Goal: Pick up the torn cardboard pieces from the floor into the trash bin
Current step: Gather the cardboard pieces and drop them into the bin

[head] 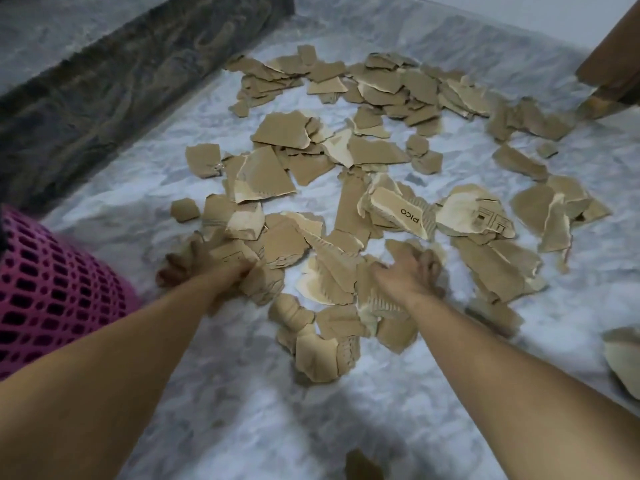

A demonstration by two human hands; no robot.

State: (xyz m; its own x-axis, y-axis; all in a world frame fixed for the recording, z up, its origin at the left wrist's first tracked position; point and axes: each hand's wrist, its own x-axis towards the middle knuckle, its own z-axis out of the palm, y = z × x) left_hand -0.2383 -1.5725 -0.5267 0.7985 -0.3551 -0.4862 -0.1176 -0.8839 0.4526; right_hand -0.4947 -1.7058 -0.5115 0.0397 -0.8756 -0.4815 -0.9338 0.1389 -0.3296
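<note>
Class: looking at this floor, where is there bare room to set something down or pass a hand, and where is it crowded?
Bare marble floor lies nearest the camera, between the two forearms, and along the dark border strip beyond the pink mesh bin. The middle is crowded with torn cardboard pieces, where the left hand and right hand gather.

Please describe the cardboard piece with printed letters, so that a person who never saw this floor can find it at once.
Start from the pale marbled floor covered with torn brown cardboard pieces. Look just beyond the right hand, near the middle of the scatter. There lies a long, light-faced torn cardboard strip; unlike its plain neighbours, it bears black letters reading "PICO", seen upside down.
</note>
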